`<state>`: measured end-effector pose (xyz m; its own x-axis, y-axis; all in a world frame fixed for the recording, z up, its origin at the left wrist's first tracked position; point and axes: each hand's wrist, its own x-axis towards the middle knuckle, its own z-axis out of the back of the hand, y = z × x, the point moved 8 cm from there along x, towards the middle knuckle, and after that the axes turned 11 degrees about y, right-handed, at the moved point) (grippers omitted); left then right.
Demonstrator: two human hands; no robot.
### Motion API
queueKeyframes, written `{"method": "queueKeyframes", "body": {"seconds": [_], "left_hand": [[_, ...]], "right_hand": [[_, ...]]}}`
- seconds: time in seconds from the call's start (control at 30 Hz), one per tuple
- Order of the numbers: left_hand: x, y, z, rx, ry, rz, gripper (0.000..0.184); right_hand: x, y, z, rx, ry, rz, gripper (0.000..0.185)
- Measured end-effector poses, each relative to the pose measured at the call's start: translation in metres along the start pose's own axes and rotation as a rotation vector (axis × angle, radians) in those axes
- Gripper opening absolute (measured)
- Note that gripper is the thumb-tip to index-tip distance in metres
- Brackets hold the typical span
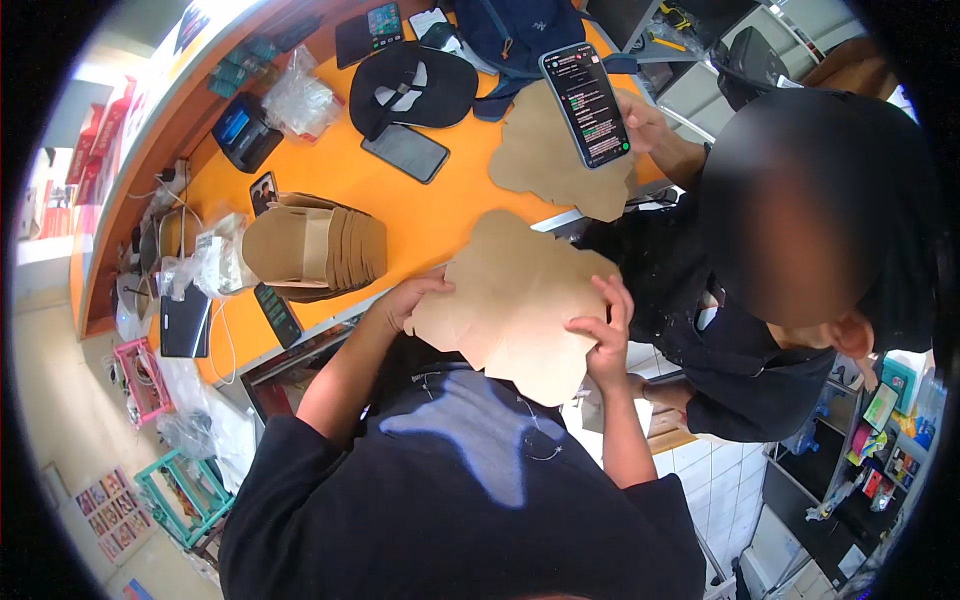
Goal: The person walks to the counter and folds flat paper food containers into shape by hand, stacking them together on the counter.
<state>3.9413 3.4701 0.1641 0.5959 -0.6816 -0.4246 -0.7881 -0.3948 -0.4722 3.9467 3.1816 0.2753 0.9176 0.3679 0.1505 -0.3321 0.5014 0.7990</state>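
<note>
A flat brown cardboard box blank (510,300) with a wavy, lobed outline lies in front of my chest, over the edge of the orange table. My left hand (418,297) grips its left edge, with the thumb side on top. At the right edge, my right hand (606,328) holds the same blank, its fingers bent over the upper face. A nested stack of folded brown cardboard boxes (345,248) lies on the table beyond my left hand. Farther off, another flat cardboard blank (540,150) rests near the table's right end.
At my right a person in black (760,370) holds up a phone (588,105). The orange table (430,215) bears a black cap (413,88), a grey phone (405,153), a card terminal (246,132) and plastic bags (300,97). A dark backpack (515,35) lies at the far end.
</note>
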Motion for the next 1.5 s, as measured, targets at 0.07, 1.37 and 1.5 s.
{"method": "queueKeyframes", "body": {"seconds": [0.07,1.37,1.5], "left_hand": [[0.000,0.006,0.012,-0.001,0.000,0.006,0.048],[-0.031,0.046,0.043,0.250,-0.439,-0.023,0.042],[-0.027,0.047,0.046,0.285,-0.409,0.006,0.042]], "right_hand": [[0.016,0.006,0.012,-0.057,0.029,-0.040,0.022],[0.200,0.028,0.046,-0.475,-0.016,-0.230,0.055],[0.203,0.025,0.046,-0.477,0.003,-0.260,0.056]]}}
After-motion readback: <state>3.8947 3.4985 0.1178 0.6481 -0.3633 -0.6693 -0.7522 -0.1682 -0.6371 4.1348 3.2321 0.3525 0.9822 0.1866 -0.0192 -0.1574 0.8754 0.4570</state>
